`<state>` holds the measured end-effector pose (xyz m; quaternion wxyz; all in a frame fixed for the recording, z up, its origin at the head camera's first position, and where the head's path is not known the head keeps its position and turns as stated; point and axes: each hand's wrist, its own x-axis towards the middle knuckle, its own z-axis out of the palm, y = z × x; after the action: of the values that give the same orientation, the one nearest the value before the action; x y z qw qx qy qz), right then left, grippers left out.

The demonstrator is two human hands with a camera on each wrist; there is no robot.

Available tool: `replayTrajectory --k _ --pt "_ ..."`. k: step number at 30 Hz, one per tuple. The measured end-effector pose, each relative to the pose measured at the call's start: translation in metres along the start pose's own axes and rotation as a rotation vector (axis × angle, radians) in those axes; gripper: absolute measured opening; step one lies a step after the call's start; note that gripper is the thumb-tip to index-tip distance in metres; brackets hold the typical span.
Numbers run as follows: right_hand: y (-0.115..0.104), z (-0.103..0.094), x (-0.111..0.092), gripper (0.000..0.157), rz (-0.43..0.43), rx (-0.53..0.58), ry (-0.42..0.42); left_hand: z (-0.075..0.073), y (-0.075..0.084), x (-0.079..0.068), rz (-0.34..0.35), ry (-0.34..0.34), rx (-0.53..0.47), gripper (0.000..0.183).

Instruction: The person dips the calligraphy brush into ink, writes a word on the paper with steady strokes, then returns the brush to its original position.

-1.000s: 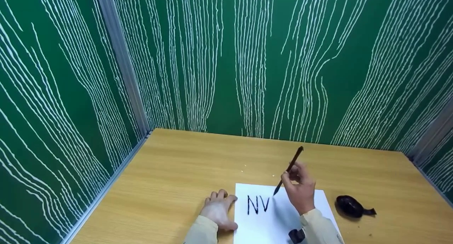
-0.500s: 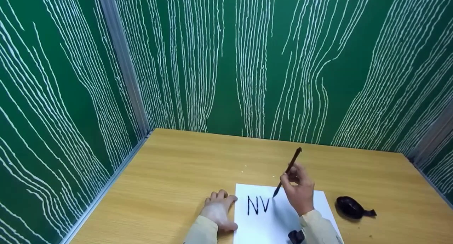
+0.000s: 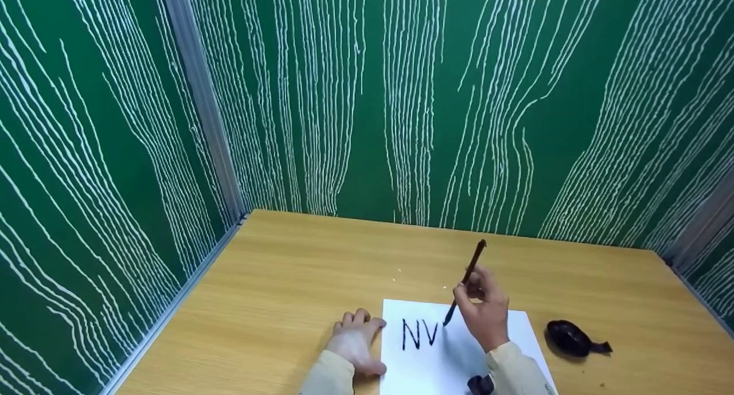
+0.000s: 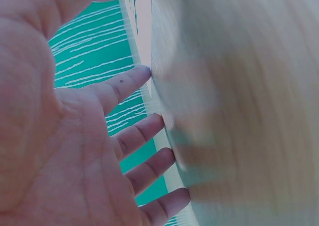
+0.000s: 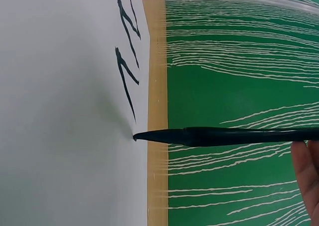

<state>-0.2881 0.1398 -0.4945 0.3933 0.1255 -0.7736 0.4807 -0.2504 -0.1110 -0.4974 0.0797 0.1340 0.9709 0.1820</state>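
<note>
My right hand [image 3: 484, 315] pinches a slim, dark brush [image 3: 473, 263], its tapered tip just right of black letters [image 3: 417, 337] reading NV on smooth white paper [image 3: 413, 372]. My left hand [image 3: 352, 343] lies spread at the paper's left edge; only the left wrist view shows its palm. My right sleeve [image 3: 516, 369] covers some paper; right of it, a glossy, oval black dish [image 3: 567, 337] sits on the wood-grained table [image 3: 287, 269].

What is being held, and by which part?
The right hand pinches a slim, dark, pointed writing brush near the middle of its shaft. The left hand grips nothing, resting at the left edge of a white paper sheet.
</note>
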Motion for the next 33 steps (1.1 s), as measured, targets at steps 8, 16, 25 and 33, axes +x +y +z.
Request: replayTrajectory --k 8,16,25,33 --pt "-0.003 0.000 0.001 0.032 -0.004 -0.006 0.004 0.007 -0.005 0.004 0.012 0.018 0.006 0.087" --pt "-0.006 -0.001 0.001 0.032 -0.012 0.003 0.009 0.007 -0.006 0.004 0.029 0.025 -0.005 0.091" --pt "-0.003 -0.001 0.000 0.030 -0.047 -0.022 0.006 0.007 -0.005 0.004 0.020 0.017 -0.008 0.089" --pt "-0.002 -0.001 -0.001 0.031 -0.069 -0.034 0.003 0.001 0.001 -0.001 -0.003 -0.001 -0.012 0.091"
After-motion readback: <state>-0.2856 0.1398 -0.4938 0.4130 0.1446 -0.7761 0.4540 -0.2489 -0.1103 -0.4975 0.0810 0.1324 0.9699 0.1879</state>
